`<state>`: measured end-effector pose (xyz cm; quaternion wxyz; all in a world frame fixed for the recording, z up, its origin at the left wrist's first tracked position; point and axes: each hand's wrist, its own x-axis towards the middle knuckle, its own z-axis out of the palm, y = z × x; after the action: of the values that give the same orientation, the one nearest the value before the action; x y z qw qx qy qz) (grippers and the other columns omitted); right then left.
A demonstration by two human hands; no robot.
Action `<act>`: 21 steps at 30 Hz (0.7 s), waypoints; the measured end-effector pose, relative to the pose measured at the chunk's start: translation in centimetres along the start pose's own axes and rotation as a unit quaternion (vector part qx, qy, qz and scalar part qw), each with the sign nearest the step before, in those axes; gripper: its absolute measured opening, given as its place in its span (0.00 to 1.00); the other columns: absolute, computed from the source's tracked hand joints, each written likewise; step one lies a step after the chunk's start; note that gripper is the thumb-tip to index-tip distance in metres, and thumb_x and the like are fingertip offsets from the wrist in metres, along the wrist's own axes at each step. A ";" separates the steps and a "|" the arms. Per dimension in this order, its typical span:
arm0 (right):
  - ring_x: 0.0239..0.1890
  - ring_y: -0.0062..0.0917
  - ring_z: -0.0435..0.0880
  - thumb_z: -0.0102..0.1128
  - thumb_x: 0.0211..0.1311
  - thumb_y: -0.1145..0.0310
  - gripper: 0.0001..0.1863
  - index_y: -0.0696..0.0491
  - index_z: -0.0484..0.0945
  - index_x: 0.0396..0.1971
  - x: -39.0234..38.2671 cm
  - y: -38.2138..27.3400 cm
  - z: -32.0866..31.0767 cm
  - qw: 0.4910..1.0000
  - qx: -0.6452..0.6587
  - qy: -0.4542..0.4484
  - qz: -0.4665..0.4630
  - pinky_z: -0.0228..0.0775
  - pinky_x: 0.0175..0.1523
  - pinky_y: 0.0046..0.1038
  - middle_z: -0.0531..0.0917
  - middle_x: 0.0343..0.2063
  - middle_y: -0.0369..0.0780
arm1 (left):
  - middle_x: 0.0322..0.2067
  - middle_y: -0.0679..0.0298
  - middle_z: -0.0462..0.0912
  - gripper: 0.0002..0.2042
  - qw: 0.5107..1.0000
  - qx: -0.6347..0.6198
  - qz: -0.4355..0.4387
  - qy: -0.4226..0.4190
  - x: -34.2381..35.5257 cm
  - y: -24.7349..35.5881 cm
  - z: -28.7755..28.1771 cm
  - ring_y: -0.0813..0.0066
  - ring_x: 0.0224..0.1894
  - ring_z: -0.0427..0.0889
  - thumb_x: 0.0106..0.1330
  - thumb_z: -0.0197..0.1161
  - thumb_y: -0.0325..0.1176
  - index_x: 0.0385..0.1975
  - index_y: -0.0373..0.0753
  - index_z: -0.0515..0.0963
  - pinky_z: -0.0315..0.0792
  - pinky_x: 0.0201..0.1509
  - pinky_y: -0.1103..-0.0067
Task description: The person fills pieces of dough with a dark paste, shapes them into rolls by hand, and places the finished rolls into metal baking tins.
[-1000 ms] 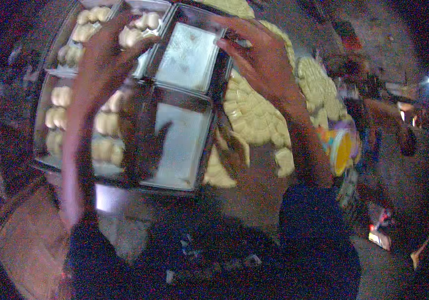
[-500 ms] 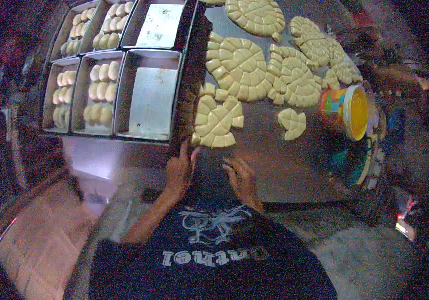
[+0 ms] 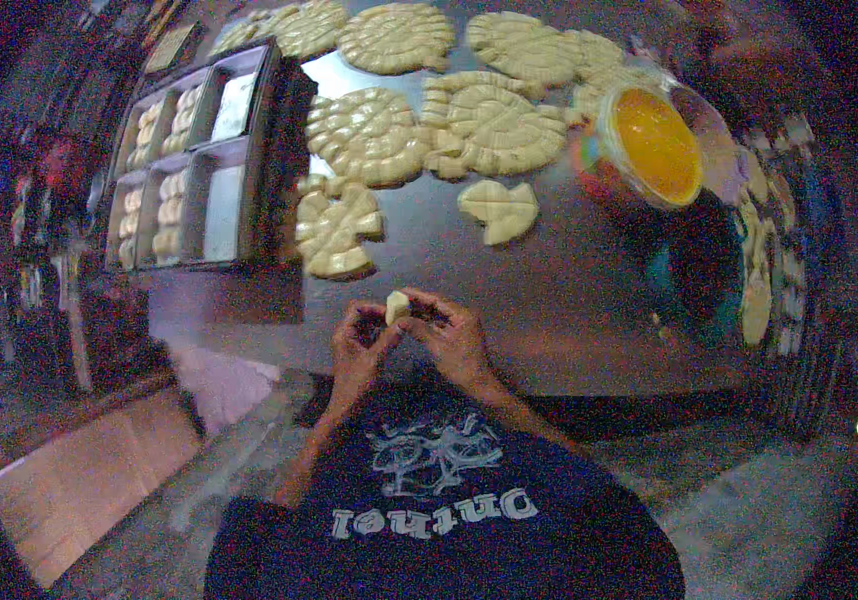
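A small pale dough piece (image 3: 397, 306) is held between the fingertips of both hands, just above the near part of the metal table. My left hand (image 3: 357, 348) pinches it from the left and my right hand (image 3: 452, 338) from the right. Beyond the left hand lies the nearest cut dough round (image 3: 337, 238), with gaps in its edge. A smaller remnant of cut dough (image 3: 499, 211) rests to its right. Several larger rounds, such as one scored dough round (image 3: 369, 138), cover the far side of the table.
At left stands a block of metal baking pans (image 3: 226, 152); some contain rows of dough pieces, and the right-hand ones hold none. On the right are a bucket of yellow-orange contents (image 3: 657, 145) and a dark teal-rimmed container (image 3: 704, 265). The table's front edge (image 3: 599, 392) runs before me.
The view has swung, shifting the pans and dough leftward. My left hand has come away from the near dough round, and both hands have met around a small dough piece.
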<state>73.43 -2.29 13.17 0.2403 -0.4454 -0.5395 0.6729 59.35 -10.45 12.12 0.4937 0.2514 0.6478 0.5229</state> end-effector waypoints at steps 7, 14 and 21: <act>0.46 0.25 0.84 0.66 0.60 0.76 0.10 0.60 0.80 0.42 -1.2 3.9 -11.4 0.993 -0.028 0.065 -0.098 0.78 0.52 0.28 0.84 0.43 0.40 | 0.45 0.58 0.79 0.16 0.997 0.053 0.018 0.060 -0.2 0.8 11.7 0.65 0.49 0.78 0.66 0.65 0.34 0.49 0.36 0.73 0.72 0.55 0.72; 0.47 0.26 0.83 0.66 0.60 0.72 0.12 0.59 0.79 0.42 -4.1 7.2 -18.1 0.988 0.143 0.065 -0.001 0.77 0.53 0.30 0.83 0.43 0.40 | 0.46 0.54 0.79 0.18 0.772 0.381 0.508 0.011 2.2 2.6 23.4 0.55 0.51 0.78 0.59 0.67 0.34 0.47 0.36 0.76 0.71 0.54 0.65; 0.48 0.28 0.82 0.65 0.61 0.66 0.16 0.58 0.78 0.46 -7.5 9.8 -23.5 0.981 0.138 0.134 0.016 0.75 0.53 0.32 0.82 0.46 0.41 | 0.49 0.51 0.78 0.22 0.755 0.187 0.512 -0.364 4.4 2.4 27.5 0.53 0.53 0.76 0.58 0.68 0.42 0.48 0.36 0.76 0.69 0.55 0.61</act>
<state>98.86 0.75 6.00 0.3590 -0.5029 -0.3968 0.6788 82.05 5.79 13.61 0.2945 0.8040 0.2783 0.4352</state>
